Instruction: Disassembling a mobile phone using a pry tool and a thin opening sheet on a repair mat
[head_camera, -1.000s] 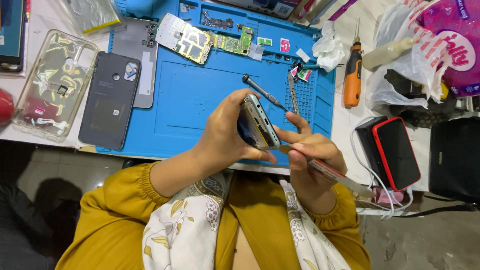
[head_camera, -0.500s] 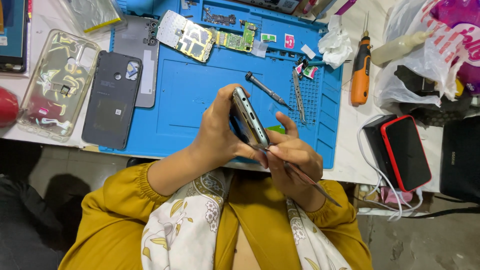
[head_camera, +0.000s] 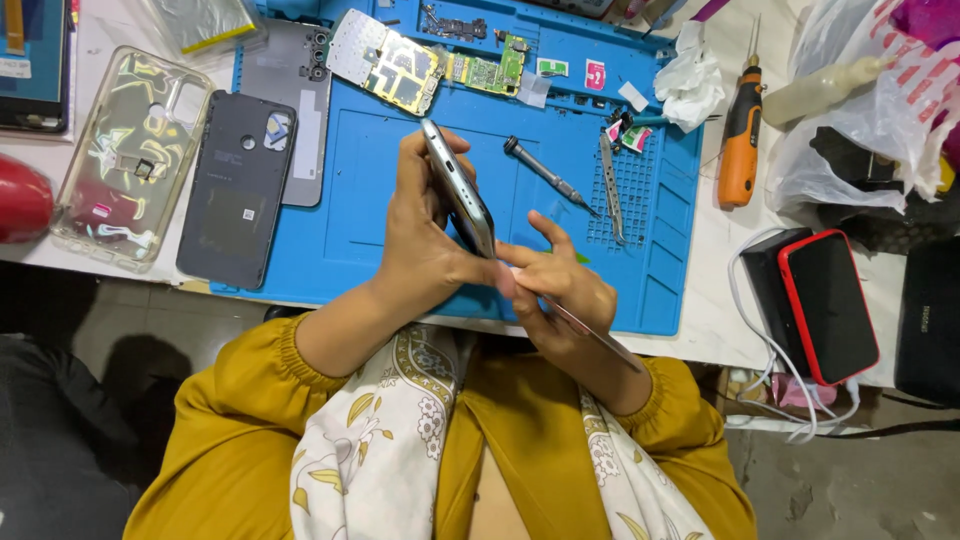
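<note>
You are gripping phone (head_camera: 458, 190) edge-on in closed left hand (head_camera: 425, 245) above blue mat (head_camera: 350, 200); right hand (head_camera: 560, 290) pinching thin pry tool (head_camera: 590, 335) at seam. Slip risks gouging frame.

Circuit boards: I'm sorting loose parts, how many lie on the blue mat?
2, both at the mat's far edge: a large shielded board and a small green board right of it. Others may be hidden.

The slim phone with a glossy silver metal-look edge (head_camera: 458, 188) gleams above a matt blue rubbery work mat (head_camera: 400, 180); the dark grey plastic back cover (head_camera: 238, 200) looks matt, the clear patterned phone case (head_camera: 130, 155) glossy.
</note>
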